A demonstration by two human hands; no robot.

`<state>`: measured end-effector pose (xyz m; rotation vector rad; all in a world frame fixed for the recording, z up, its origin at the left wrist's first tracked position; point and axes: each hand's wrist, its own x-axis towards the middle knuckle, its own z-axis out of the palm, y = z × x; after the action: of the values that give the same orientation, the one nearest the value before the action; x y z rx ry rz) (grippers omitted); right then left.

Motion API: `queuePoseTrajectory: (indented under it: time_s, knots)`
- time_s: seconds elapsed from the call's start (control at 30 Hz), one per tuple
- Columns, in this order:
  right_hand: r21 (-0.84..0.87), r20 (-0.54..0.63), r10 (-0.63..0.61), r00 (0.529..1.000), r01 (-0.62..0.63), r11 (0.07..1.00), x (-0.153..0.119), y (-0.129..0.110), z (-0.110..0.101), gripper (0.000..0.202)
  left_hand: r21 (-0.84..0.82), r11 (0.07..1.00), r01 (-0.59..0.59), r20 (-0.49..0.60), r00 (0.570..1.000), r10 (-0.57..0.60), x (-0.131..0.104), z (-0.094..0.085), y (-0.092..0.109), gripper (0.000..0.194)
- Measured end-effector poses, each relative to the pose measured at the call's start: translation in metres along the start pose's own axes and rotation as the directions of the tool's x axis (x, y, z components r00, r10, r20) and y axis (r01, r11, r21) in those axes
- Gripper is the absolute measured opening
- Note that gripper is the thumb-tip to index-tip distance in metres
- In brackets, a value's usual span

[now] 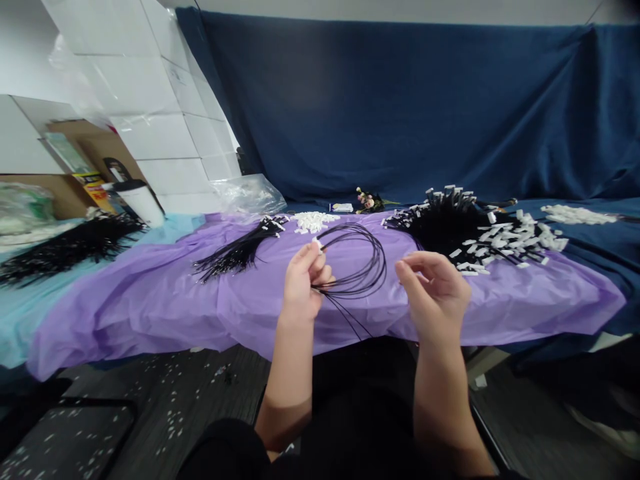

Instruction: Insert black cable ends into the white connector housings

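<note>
Thin black wires (384, 260) bend in a wide loop from my left hand (301, 280), whose fingers are closed around them. A small white connector (319, 246) shows at its thumb and fingertip, at one end of the wires. A few loose wire ends hang below that hand. To the right of the loop, my right hand (440, 300) is raised with thumb and forefinger brought together. Whatever may be between those fingertips is too small to make out. Both hands are above the purple cloth (250, 313) on the table.
Black wires with white connectors (515, 240) are heaped at right; a smaller wire bundle (237, 250) and loose white connectors (313, 221) lie left of centre. Farther left are more black wires (75, 247) and a white bottle (143, 202). A blue curtain (400, 107) hangs behind.
</note>
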<state>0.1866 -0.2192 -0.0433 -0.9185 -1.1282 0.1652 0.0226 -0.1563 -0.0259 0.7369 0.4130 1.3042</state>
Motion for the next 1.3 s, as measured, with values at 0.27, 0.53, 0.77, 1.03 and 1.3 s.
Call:
queuePoseTrajectory:
  time_s: [0.27, 0.53, 0.77, 1.03, 1.3]
  knots:
    - [-0.069, 0.825, 0.082, 0.558, -0.045, 0.997, 0.001, -0.002, -0.016, 0.007, -0.233, 0.962, 0.142, -0.055, 0.986, -0.159, 0.01, -0.014, 0.012, 0.025]
    - [0.189, 0.815, -0.214, 0.538, 0.103, 0.977, -0.005, -0.003, -0.004, 0.029, -0.303, 0.941, 0.151, -0.107, 0.976, -0.191, 0.012, -0.012, 0.008, 0.024]
    - [0.184, 0.801, -0.225, 0.555, 0.129, 0.974, -0.007, -0.005, -0.003, 0.019, -0.299, 0.945, 0.131, -0.126, 0.977, -0.175, 0.011, -0.011, 0.006, 0.024]
    - [0.241, 0.711, -0.313, 0.629, 0.2, 0.95, -0.005, -0.005, -0.002, 0.016, -0.326, 0.933, 0.151, -0.082, 0.979, -0.187, 0.011, -0.012, 0.007, 0.027]
    - [0.159, 0.734, -0.321, 0.598, 0.309, 0.938, -0.011, -0.01, 0.0, 0.023, -0.338, 0.914, 0.226, -0.02, 0.969, -0.247, 0.009, -0.012, 0.009, 0.029]
